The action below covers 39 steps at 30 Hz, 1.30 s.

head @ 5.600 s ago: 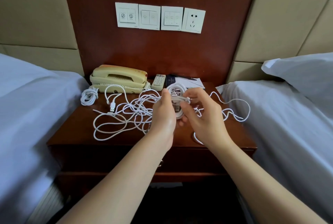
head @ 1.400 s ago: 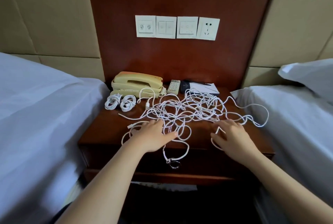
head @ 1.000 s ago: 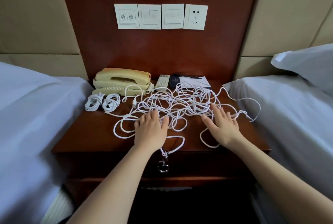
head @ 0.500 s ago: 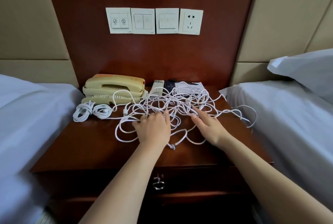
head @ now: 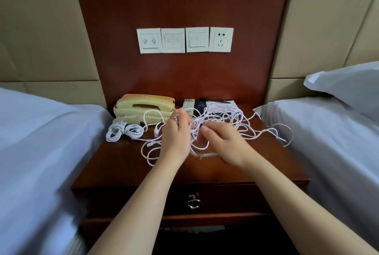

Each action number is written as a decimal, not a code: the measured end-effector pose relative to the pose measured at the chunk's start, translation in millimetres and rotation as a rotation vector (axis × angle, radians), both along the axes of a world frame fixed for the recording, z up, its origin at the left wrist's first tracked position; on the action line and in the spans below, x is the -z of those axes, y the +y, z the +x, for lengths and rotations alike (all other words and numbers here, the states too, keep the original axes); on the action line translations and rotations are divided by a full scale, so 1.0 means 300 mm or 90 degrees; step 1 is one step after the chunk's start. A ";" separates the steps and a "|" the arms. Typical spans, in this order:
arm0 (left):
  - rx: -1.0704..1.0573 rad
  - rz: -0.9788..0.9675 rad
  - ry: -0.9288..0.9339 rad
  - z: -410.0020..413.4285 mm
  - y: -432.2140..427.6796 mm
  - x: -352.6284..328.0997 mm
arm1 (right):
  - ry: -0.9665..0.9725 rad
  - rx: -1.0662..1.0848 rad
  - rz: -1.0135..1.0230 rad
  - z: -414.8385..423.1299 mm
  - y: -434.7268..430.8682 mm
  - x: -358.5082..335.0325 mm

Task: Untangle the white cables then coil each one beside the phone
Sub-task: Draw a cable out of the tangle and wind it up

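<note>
Between the two beds, on the bench [head: 123, 170], I see the tangle [head: 231, 119] of white cable sprawled from the middle out to the right edge, its far loops lying over a notepad [head: 223, 103] at the back. The phone [head: 143, 107] sits at the back left, and two coils [head: 134, 130] lie side by side just in front of its left end, touching each other. My left hand [head: 175, 138] is raised over the near left part of the tangle; its fingers [head: 181, 116] are bunched at the top and pinch a few strands that hang down from them. My right hand [head: 225, 144] is just beside it, fingers [head: 221, 129] curled into the cables with the thumb pointing left, but the blur keeps me from telling whether they really grip a strand. One loose plug [head: 156, 131] dangles just left of the left hand. A remote [head: 188, 104] lies between phone and notepad, and a socket [head: 221, 39] is on the wall panel above.
</note>
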State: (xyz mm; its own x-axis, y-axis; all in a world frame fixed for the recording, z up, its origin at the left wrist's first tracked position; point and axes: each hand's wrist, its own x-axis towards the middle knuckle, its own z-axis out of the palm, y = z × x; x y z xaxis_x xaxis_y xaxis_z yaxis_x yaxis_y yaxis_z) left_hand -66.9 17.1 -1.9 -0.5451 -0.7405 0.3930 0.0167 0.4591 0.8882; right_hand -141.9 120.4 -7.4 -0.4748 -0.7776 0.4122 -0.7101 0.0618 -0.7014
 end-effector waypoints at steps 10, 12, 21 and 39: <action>-0.013 -0.020 -0.080 0.043 -0.080 0.017 | -0.056 -0.022 -0.005 -0.048 0.055 -0.067; 0.043 -0.087 -0.102 0.044 -0.080 0.017 | 0.016 0.048 -0.019 -0.092 0.070 -0.069; 0.190 -0.047 -0.040 0.090 -0.136 -0.003 | 0.201 0.313 0.019 -0.224 0.182 -0.081; 0.327 -0.076 -0.332 0.070 -0.032 0.041 | 0.296 0.112 0.406 -0.153 0.150 0.009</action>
State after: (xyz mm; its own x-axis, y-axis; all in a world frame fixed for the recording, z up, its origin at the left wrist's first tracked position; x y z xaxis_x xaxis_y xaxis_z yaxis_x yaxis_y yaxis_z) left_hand -46.0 7.5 -14.2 -0.9490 -0.3111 0.0505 -0.1551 0.6004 0.7846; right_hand -187.8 165.4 -10.0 -0.5019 -0.8592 0.0994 -0.8627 0.4891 -0.1288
